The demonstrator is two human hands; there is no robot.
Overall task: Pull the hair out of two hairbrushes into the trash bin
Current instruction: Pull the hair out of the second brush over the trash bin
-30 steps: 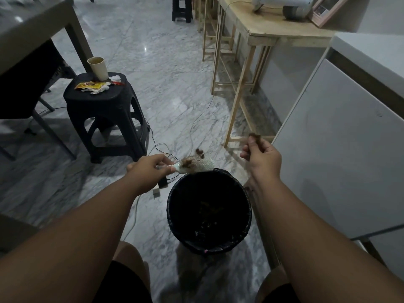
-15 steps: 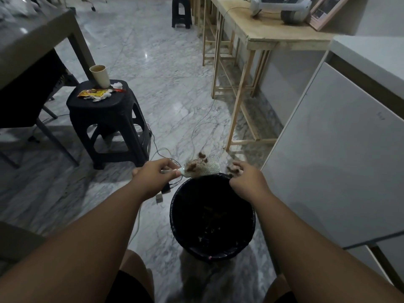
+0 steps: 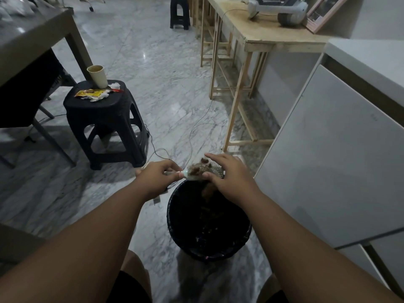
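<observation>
From the head camera I see my left hand pinching the handle of the pale hairbrush between thumb and fingertips, holding its head level just over the far rim of the black trash bin, which stands on the marble floor and holds dark scraps and clumps at the bottom. My right hand lies over the brush head with fingers spread narrow, thumb and forefinger closing on the brown hair tangled in the bristles, and a wisp hangs below my thumb into the bin's mouth. Well beyond my left fingers, a paper cup stands on a black stool; I cannot tell what is in it.
</observation>
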